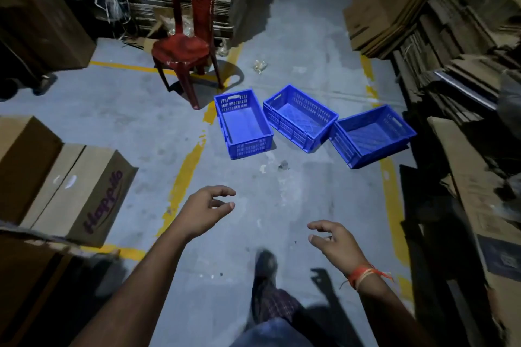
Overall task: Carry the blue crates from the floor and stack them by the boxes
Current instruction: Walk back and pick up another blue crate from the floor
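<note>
Both hands, the left hand (pixel 208 210) and right hand (pixel 334 239), are loose and hold nothing, so step close and grab the nearest blue plastic crate (pixel 244 124) by its two short ends.

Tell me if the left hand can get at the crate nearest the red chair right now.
Probably not yet. The left hand is open and empty, and bare floor separates it from that crate. Nothing blocks the way; a step forward should do it.
</note>
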Motion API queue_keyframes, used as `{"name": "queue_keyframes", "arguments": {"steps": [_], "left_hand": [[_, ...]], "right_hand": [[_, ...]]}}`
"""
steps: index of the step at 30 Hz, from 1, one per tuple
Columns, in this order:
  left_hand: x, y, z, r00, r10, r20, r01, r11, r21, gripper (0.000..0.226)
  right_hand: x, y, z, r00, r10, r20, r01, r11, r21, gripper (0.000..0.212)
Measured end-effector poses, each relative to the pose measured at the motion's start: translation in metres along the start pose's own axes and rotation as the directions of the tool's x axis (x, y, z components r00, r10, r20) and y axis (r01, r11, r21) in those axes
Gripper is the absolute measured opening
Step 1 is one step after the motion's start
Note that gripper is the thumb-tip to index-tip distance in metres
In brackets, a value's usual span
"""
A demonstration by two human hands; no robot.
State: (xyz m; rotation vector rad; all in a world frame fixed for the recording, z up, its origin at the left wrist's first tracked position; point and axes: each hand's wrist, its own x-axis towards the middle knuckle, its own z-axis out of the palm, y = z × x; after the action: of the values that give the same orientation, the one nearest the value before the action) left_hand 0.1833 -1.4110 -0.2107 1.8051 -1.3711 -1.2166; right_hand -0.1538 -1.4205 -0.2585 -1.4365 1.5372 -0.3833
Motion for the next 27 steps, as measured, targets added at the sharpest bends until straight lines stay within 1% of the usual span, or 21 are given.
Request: {"name": "queue_keyframes", "arguments": {"steps": [7, 9, 12, 15, 18, 24, 27], "left_hand": [[0.146, 0.011, -0.065, 0.999, -0.043, -0.004, 0.043, 0.998, 0.048, 0.021], [0.178, 0.018, -0.09, 0.999, -0.036, 0.002, 0.036, 0.996, 0.076, 0.022], [0.221, 0.025, -0.132, 0.999, -0.028, -0.027, 0.032, 0.99, 0.138, 0.023], [0.265, 0.027, -0.168, 0.998, -0.035, -0.043, 0.041, 0.985, 0.167, 0.024], [0.317, 0.024, -0.199, 1.0, -0.026, -0.003, 0.026, 0.978, 0.209, 0.025], [0.431, 0.017, -0.27, 0.993, 0.052, 0.109, -0.083, 0.948, 0.307, 0.026], [0.485, 0.013, -0.312, 0.981, 0.071, 0.182, -0.132, 0.927, 0.351, 0.026]], "right_hand": [[0.167, -0.047, -0.001, 1.0, 0.0, 0.003, 0.0, 1.0, 0.02, 0.021], [0.208, -0.069, -0.001, 1.0, -0.006, 0.009, 0.006, 1.0, 0.009, 0.021], [0.266, -0.104, -0.001, 0.999, -0.028, 0.025, 0.029, 0.999, -0.027, 0.023], [0.315, -0.137, 0.001, 0.999, -0.035, 0.013, 0.035, 0.999, 0.004, 0.022], [0.36, -0.161, 0.01, 1.0, -0.023, -0.013, 0.024, 0.999, 0.04, 0.021], [0.442, -0.196, 0.057, 0.992, 0.085, -0.093, -0.069, 0.984, 0.166, 0.021], [0.472, -0.219, 0.084, 0.975, 0.173, -0.142, -0.129, 0.953, 0.275, 0.041]]}}
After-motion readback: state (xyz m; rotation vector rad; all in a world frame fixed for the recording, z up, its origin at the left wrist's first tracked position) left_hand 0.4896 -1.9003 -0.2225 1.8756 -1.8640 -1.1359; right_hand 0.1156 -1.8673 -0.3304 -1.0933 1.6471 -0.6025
